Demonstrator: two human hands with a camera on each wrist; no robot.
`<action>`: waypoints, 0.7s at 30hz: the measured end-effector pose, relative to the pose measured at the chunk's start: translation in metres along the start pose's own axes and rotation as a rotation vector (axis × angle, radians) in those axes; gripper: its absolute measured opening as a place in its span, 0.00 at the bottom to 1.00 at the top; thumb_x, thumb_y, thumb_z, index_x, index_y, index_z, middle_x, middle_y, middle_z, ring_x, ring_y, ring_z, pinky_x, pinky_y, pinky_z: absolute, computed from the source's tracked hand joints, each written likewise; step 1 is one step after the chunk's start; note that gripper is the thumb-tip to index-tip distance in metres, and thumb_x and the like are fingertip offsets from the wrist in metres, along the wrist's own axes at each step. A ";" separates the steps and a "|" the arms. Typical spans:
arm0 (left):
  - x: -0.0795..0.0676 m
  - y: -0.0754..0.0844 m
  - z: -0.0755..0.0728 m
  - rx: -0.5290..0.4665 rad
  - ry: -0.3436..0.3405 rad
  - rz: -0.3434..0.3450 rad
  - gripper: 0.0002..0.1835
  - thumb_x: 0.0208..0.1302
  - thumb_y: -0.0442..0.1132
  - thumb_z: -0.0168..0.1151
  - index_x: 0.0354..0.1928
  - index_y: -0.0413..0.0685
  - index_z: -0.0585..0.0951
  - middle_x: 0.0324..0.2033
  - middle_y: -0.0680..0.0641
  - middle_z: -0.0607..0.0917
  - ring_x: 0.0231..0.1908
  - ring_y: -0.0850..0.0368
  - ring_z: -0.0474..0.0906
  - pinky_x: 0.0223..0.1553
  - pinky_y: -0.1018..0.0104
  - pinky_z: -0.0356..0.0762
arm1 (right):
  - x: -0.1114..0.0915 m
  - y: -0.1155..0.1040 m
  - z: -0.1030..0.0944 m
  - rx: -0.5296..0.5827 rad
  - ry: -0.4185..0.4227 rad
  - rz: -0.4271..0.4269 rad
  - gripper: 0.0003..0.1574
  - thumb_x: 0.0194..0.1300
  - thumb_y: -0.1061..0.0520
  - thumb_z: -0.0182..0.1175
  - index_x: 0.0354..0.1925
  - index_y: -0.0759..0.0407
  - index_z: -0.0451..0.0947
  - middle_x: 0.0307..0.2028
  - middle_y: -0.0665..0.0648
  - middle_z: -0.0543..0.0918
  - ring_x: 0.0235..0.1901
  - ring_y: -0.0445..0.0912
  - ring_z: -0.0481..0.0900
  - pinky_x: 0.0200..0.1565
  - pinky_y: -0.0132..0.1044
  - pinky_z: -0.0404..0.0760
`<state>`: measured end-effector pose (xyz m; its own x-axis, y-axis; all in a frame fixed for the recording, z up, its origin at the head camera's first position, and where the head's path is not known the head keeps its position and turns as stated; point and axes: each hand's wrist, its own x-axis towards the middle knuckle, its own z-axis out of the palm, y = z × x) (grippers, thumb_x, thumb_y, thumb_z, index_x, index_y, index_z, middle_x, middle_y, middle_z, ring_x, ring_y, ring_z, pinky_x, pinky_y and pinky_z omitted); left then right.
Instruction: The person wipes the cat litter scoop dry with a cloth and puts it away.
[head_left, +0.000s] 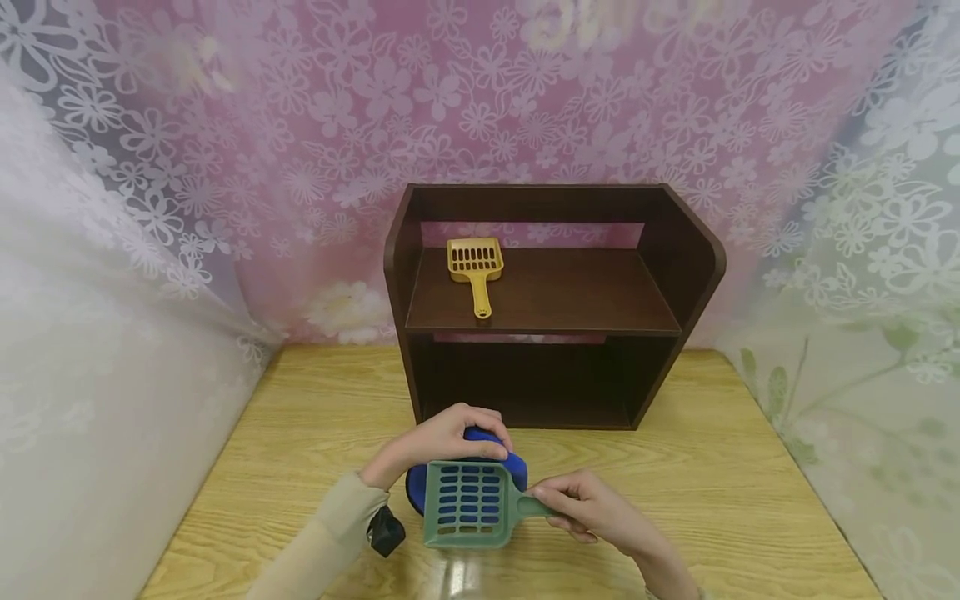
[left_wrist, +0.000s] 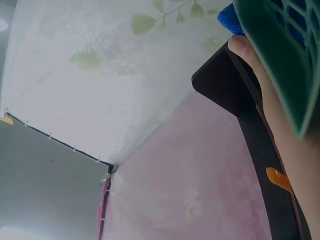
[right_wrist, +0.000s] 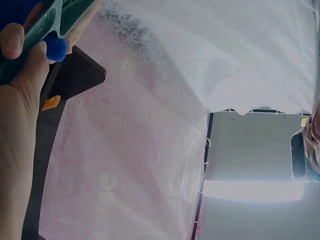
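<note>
A green slotted litter scoop [head_left: 459, 496] is held low over the front of the wooden table, its slotted face toward the head camera. My right hand [head_left: 588, 508] grips its handle between thumb and fingers. Behind the scoop, my left hand [head_left: 461, 433] holds a fuzzy blue cloth [head_left: 517, 471], fingers bent over its top and thumb in front. The scoop hides much of the cloth, whose blue shows through the slots. The left wrist view has the scoop's side [left_wrist: 272, 65] close up, with a bit of blue cloth [left_wrist: 231, 20] beside the thumb.
A dark brown two-tier shelf [head_left: 540, 292] stands behind the hands. On its upper board lies a yellow slotted scoop [head_left: 480, 279], handle toward me. Flowered curtains [head_left: 337, 150] enclose the wooden table [head_left: 300, 417] at the back and sides. A black device [head_left: 386, 531] is on my left wrist.
</note>
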<state>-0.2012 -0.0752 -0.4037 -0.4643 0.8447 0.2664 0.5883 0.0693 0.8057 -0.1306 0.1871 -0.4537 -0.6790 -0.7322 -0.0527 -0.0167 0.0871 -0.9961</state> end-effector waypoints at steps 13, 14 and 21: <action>-0.012 -0.022 0.007 0.295 0.606 -0.091 0.05 0.63 0.47 0.57 0.40 0.61 0.77 0.28 0.60 0.79 0.27 0.66 0.72 0.29 0.71 0.72 | -0.019 0.002 -0.021 0.077 0.198 -0.028 0.21 0.74 0.56 0.38 0.38 0.71 0.70 0.18 0.58 0.58 0.10 0.46 0.51 0.12 0.40 0.52; -0.011 -0.021 0.010 0.354 0.651 -0.079 0.06 0.63 0.48 0.57 0.40 0.60 0.77 0.27 0.60 0.78 0.25 0.67 0.71 0.26 0.72 0.70 | -0.019 0.002 -0.021 0.067 0.214 -0.032 0.21 0.74 0.55 0.38 0.37 0.71 0.70 0.18 0.59 0.57 0.10 0.46 0.51 0.12 0.40 0.52; -0.004 -0.019 0.027 0.717 0.815 0.011 0.09 0.59 0.42 0.62 0.39 0.49 0.77 0.31 0.54 0.79 0.30 0.66 0.75 0.30 0.75 0.75 | -0.017 -0.002 -0.017 0.029 0.273 -0.002 0.23 0.73 0.51 0.41 0.34 0.71 0.69 0.18 0.59 0.58 0.10 0.47 0.52 0.13 0.41 0.53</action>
<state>-0.1923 -0.0656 -0.4349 -0.6012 0.2589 0.7560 0.7220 0.5814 0.3751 -0.1309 0.2108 -0.4500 -0.8518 -0.5228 -0.0332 0.0000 0.0635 -0.9980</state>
